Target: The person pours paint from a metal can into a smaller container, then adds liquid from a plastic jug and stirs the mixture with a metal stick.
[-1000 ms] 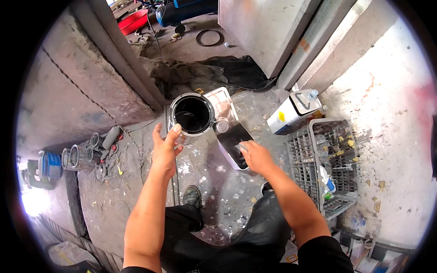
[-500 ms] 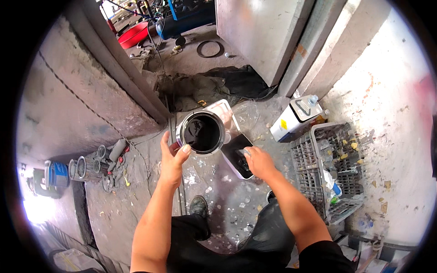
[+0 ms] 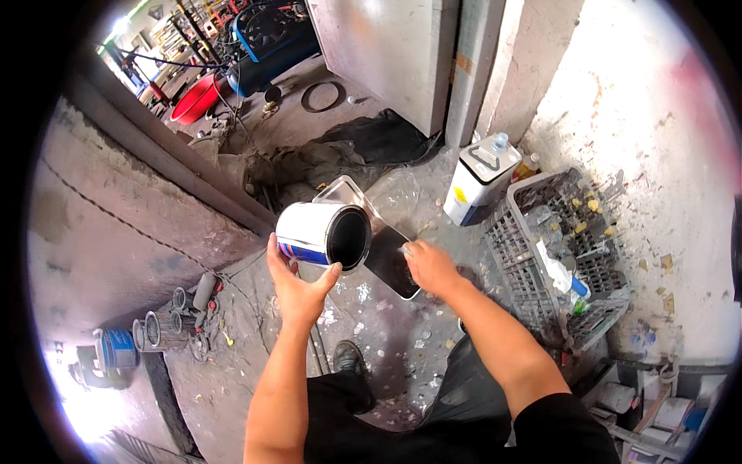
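Grey lattice crate (image 3: 529, 232) at 3 o'clock, with an open, dark-lined rectangular tin (image 3: 393, 267) near centre. The white-and-blue round can (image 3: 305, 224), just off centre at 9 o'clock, is tilted with its mouth toward 3, the left hand's grip (image 3: 301, 290) clamped on it; the right hand (image 3: 429, 267) curls at the tin's 3-o'clock edge, its grip's closure indeterminable.

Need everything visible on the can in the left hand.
The can is a wide cylinder, apparently metal, with a white wall, a blue band with a little pink, and a silvery rim around its uncovered mouth. Inside it looks black; how much it contains can't be told. It lies tipped nearly sideways, mouth to the right, beside and partly in front of the rectangular tray. The left hand holds its near side, thumb by the rim. Tray contact is unclear.
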`<state>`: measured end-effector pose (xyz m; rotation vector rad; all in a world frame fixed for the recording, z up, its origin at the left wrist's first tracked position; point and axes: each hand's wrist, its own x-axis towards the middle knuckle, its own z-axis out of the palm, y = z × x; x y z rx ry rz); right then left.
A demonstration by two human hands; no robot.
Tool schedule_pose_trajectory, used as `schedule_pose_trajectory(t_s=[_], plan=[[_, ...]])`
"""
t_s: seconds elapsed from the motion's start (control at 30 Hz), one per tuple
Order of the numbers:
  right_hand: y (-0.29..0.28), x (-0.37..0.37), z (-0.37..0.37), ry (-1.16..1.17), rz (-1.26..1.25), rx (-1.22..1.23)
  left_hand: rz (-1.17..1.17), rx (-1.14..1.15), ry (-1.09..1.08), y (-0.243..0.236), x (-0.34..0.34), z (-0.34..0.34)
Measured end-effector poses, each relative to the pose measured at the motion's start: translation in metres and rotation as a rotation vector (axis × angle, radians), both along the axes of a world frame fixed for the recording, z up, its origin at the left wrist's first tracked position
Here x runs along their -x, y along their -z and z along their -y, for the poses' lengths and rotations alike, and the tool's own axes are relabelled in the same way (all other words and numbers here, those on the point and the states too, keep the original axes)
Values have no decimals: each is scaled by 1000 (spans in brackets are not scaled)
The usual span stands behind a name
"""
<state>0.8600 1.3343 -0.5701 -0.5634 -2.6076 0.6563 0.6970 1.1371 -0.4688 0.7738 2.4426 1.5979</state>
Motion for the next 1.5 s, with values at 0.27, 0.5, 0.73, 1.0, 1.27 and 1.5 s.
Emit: schedule_pose_trajectory(t_s=[0.27, 0.5, 0.73, 1.0, 1.27, 1.5], plan=[[-6, -17, 11, -59, 22, 80, -433, 236, 17, 15, -7, -13], [-4, -13, -3, -10, -2, 2, -583, 305, 98, 30, -25, -29], [-1, -14, 8, -60, 2, -4, -724, 269, 195, 33, -29, -28], [-8, -15, 12, -38, 114, 59, -779, 218, 246, 34, -28, -22], [0, -8, 3, 5, 20, 70, -807, 199, 255, 29, -29, -27], [-13, -13, 17, -56, 176, 129, -825, 186, 259, 31, -24, -22]])
